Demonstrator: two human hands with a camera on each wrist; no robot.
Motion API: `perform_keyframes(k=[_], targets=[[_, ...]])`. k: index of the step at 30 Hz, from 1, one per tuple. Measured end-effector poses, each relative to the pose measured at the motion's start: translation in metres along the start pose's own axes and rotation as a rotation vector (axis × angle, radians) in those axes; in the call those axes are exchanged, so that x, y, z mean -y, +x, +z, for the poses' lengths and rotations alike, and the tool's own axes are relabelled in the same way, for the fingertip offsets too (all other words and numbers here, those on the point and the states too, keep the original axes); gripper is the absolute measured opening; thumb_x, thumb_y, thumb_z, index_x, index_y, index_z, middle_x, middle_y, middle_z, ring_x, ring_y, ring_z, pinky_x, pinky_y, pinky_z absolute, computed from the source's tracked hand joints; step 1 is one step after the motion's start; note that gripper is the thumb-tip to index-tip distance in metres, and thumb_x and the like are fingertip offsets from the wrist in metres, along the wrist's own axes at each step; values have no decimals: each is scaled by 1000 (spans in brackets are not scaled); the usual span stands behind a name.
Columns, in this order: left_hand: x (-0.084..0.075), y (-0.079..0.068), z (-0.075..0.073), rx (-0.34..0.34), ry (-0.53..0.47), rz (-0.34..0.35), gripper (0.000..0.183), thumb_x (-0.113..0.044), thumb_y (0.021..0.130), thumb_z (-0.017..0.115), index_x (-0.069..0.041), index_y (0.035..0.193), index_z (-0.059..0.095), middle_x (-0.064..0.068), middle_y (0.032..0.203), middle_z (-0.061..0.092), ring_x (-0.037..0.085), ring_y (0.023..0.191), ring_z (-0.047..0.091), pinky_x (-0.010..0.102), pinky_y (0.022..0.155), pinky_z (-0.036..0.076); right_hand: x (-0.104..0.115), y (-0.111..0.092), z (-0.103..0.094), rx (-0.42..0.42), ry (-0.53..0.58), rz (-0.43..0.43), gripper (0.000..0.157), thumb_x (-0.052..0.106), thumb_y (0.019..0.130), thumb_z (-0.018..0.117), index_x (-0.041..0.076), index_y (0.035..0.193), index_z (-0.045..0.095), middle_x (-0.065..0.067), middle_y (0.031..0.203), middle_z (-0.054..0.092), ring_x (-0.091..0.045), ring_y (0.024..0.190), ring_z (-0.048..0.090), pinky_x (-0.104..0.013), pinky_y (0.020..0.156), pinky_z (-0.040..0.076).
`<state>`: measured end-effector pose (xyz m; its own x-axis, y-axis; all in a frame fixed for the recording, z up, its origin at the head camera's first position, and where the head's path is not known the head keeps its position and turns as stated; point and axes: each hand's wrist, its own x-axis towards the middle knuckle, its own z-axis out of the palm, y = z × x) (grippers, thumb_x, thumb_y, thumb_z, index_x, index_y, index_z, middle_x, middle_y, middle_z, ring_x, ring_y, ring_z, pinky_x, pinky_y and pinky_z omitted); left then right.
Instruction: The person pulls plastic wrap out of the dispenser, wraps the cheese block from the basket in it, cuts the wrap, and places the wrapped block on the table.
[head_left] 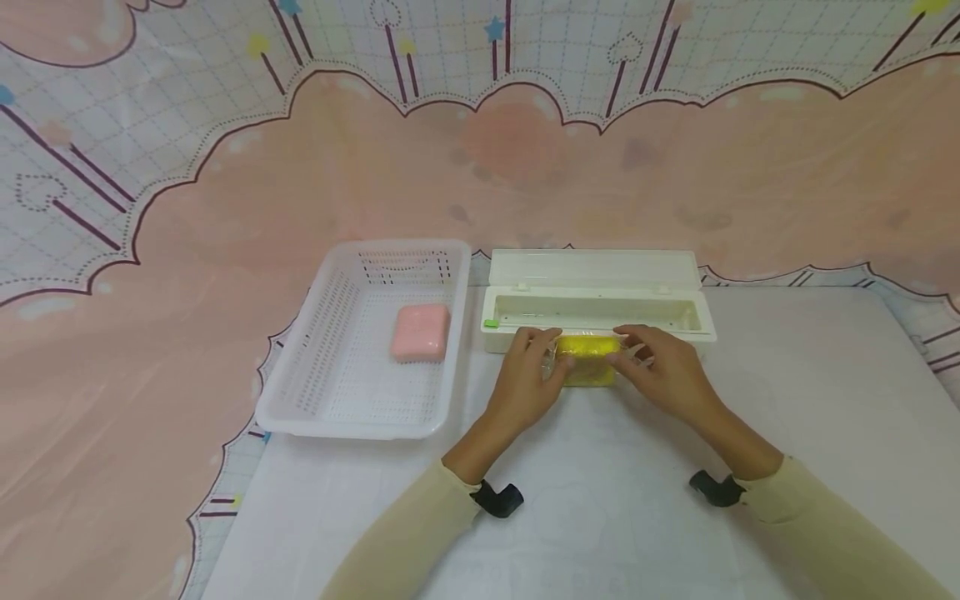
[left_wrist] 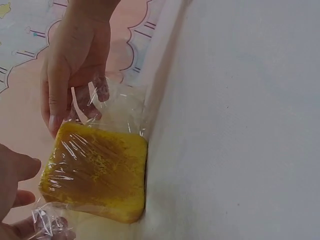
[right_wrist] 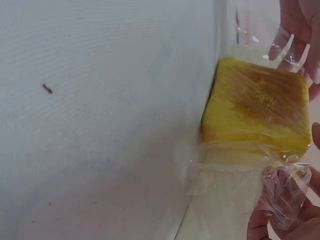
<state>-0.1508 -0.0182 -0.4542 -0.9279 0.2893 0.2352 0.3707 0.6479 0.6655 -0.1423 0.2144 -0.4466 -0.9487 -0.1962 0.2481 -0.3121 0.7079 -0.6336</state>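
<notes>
A yellow block with a browned, bread-like face and rounded corners is wrapped in clear plastic. It stands on edge against the front of a long cream box. From the left, my left hand pinches the block's wrapper, thumb near the yellow edge. My right hand holds the other end, fingers curled at the loose plastic. Both wrist views show crumpled film around the fingers and the browned face under the wrap.
The cream box's hinged lid is raised at the back, and a small green tab sits at its left corner. To the left, a white perforated basket contains a pink rounded block. A patterned cloth hangs behind the white tabletop.
</notes>
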Motion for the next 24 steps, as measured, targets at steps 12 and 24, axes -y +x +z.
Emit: perform_keyframes(k=[12,24], targets=[[13,-17,-12,-169,-21,-122,41,-23,102,60,-2,136,52,14,127,52,30,119,48,42,97,47,22,19,-3,-89,-24,-48,37,32,101,65,9,129,67,-12,118,72,-28,102,67,-44,78,52],[28,-23,-3,-295,-111,-258,67,-23,98,64,2,148,27,25,140,34,39,132,34,53,109,35,72,68,39,115,-41,-30,51,48,105,50,8,132,65,-11,125,70,-31,111,67,-51,95,53]])
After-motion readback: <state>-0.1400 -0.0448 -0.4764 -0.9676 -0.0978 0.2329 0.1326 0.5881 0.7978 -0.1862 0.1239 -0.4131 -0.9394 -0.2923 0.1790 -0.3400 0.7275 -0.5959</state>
